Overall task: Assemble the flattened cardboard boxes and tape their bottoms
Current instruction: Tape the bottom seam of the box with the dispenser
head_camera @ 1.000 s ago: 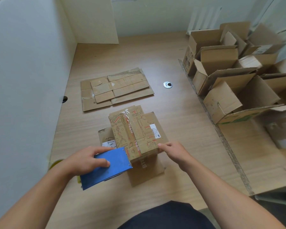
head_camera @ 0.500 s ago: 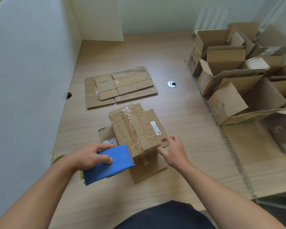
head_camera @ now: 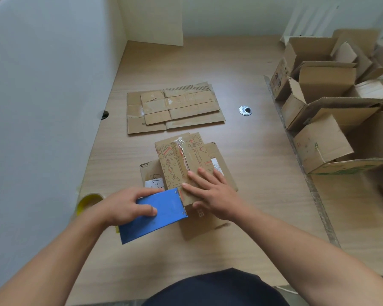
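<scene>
Left hand: I am gripping the blue tape dispenser (head_camera: 164,219) with my left hand (head_camera: 124,206), thumb lying across its flat blue face and fingers curling over its far edge.
Dispenser position: its riveted front edge is touching the near left corner of the printed cardboard box (head_camera: 181,155).
Right hand: my right hand (head_camera: 212,193) is lying flat on top of the box, fingers straight and a little spread, pressing down on the closed flaps; the thumb is hanging over the near side.
Box: it is sitting at the near middle of the bench (head_camera: 252,195), turned slightly askew, with orange and black line drawings across its top.
Tape: a strip of clear tape (head_camera: 181,149) is running along the seam from the far edge towards my fingers.
Label: a white sticker (head_camera: 217,165) is showing just beyond my right fingertips.
Flaps: one flap (head_camera: 154,183) with handwriting is sticking out on the left, and another is lying flat on the bench on the near side.
Flattened boxes (head_camera: 175,107): they are lying in a flat stack beyond the box, towards the far left of the bench.
Tape roll (head_camera: 87,200): a yellow roll is peeking out behind my left wrist at the left edge.
Assembled boxes (head_camera: 323,138): they are crowding the right side of the bench, flaps standing open.
Grommet (head_camera: 245,110): a round metal one is sitting between the flat stack and the assembled boxes.
</scene>
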Tool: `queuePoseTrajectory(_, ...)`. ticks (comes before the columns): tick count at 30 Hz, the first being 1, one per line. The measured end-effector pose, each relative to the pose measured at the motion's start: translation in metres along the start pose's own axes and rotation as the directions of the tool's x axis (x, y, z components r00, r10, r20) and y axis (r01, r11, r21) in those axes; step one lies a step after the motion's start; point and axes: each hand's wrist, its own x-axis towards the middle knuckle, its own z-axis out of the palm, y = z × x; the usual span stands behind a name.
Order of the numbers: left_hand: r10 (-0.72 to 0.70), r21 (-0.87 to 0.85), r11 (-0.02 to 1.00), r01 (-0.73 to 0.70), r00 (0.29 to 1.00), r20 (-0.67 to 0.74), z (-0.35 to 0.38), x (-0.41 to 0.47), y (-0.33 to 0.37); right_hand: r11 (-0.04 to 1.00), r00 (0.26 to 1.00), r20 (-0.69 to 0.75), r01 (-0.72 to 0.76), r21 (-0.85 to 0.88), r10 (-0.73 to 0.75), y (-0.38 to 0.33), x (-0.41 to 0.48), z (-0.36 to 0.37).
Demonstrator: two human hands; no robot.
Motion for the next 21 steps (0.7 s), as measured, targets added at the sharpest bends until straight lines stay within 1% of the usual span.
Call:
queuePoseTrajectory(5,0.043,-0.028,0.999,-0.044,0.998,-0.045,0.008,-0.006,-0.012,0.999,1.000,-0.031,0.003,-0.051,-0.005,-0.004,-0.004,-0.002)
queuePoseTrajectory(9,0.068,-0.012,0.998,-0.069,0.995,-0.068,0.008,-0.011,-0.018,0.998,1.000,-0.006,-0.006,-0.065,0.006,-0.002,-0.003,0.000)
queuePoseTrajectory(11,0.056,0.002,0.998,-0.056,0.996,-0.076,0.003,-0.017,-0.027,0.997,0.999,-0.030,-0.019,-0.072,0.017,-0.003,-0.003,0.000)
queuePoseTrajectory(14,0.007,-0.035,0.999,-0.011,0.996,-0.090,-0.008,-0.031,-0.049,0.996,0.995,-0.099,-0.028,-0.088,0.019,-0.005,-0.003,0.000)
queuePoseTrajectory(17,-0.010,-0.055,0.998,0.004,0.995,-0.102,-0.011,-0.035,-0.060,0.997,0.994,-0.112,-0.023,-0.070,0.015,-0.006,-0.002,0.001)
queuePoseTrajectory(19,-0.029,-0.037,0.999,0.025,0.992,-0.121,-0.008,-0.031,-0.060,0.998,0.994,-0.110,-0.029,-0.047,0.023,-0.007,-0.002,0.000)
queuePoseTrajectory(21,-0.055,-0.001,0.998,0.055,0.988,-0.143,-0.002,-0.024,-0.060,0.999,0.997,-0.078,-0.031,-0.029,0.028,-0.007,-0.002,-0.002)
